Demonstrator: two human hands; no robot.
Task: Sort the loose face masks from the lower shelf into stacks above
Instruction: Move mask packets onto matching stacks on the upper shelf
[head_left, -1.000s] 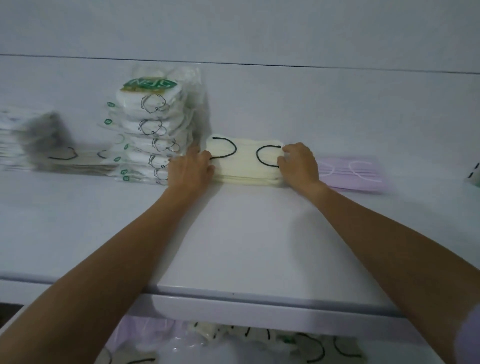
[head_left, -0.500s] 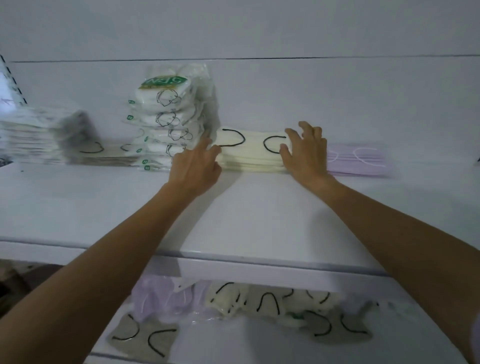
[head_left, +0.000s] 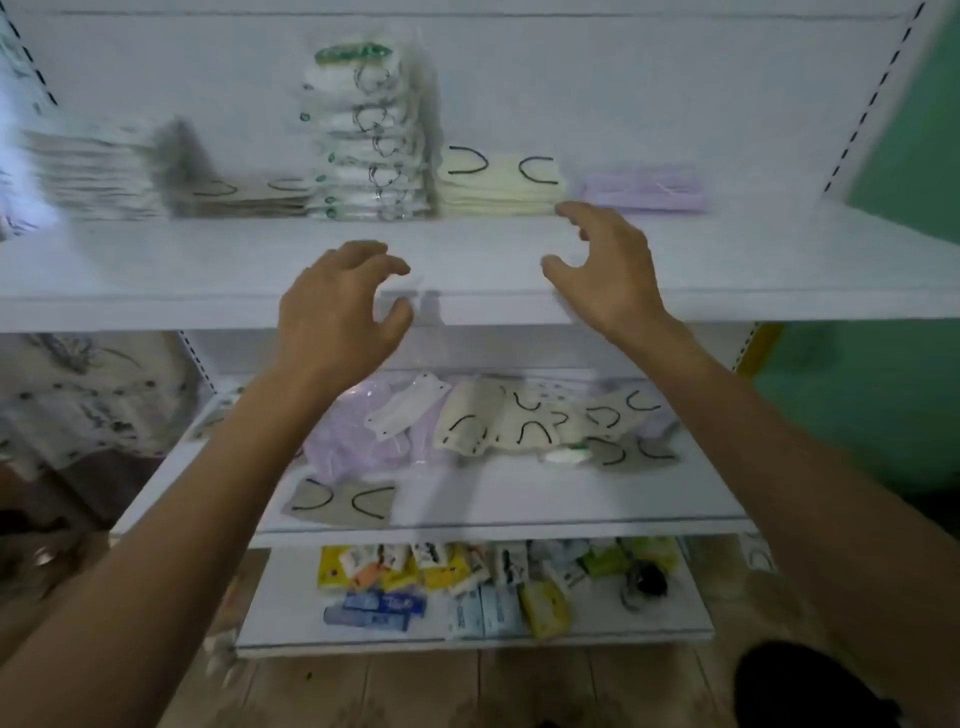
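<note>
On the upper shelf (head_left: 208, 270) stand a cream mask stack (head_left: 498, 187) with black ear loops, a tall stack of bagged white masks (head_left: 369, 135), a low grey stack (head_left: 244, 200) and a lilac stack (head_left: 644, 189). My left hand (head_left: 337, 312) and my right hand (head_left: 608, 265) hover in front of the shelf edge, fingers loosely curled, holding nothing. Loose masks lie on the lower shelf (head_left: 519, 499): a grey mask (head_left: 343, 501) at the front, lilac masks (head_left: 353, 436), cream masks (head_left: 498, 421) and another grey mask (head_left: 631, 452).
A blurred stack of white packs (head_left: 88, 171) stands at the upper shelf's left end. The bottom shelf holds several coloured packets (head_left: 467, 587). A patterned cloth (head_left: 88, 400) hangs at the left, a green wall (head_left: 883, 364) rises at the right, and a wooden floor (head_left: 415, 691) lies below.
Both hands have left the cream stack and drawn back toward the shelf's front edge. The view has tilted down, showing the lower and bottom shelves.
</note>
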